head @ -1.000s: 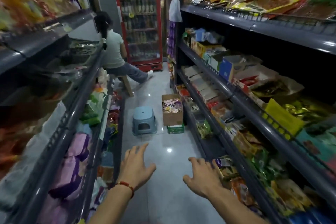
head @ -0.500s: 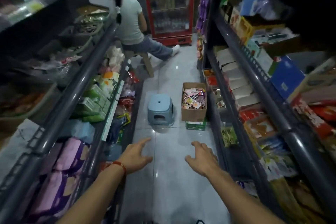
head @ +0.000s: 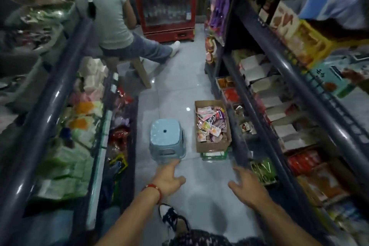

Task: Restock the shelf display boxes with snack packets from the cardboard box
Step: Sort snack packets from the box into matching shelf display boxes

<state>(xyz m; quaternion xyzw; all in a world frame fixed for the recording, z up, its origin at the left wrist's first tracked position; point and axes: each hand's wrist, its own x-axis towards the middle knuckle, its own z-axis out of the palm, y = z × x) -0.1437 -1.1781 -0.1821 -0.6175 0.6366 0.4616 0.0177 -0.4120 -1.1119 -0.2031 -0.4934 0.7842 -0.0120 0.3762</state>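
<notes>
On the aisle floor [head: 171, 94], an open brown cardboard box [head: 212, 144] brims with jumbled colourful packets [head: 211, 124]; both hands spread, empty.

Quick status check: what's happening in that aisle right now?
Left hand and right hand open, empty. Cardboard box ahead, full. Blue stool beside it.

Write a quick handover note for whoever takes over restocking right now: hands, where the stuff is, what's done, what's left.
Left hand: open, holding nothing, reaching toward the blue stool.
Right hand: open, holding nothing.
Cardboard box sits on the floor by the right-hand shelves, beside the stool, with snack packets inside.
Done: no packet in hand; earlier restocking can't be judged.
Left: reach the box, take packets, fill the display boxes on the shelves.
</notes>
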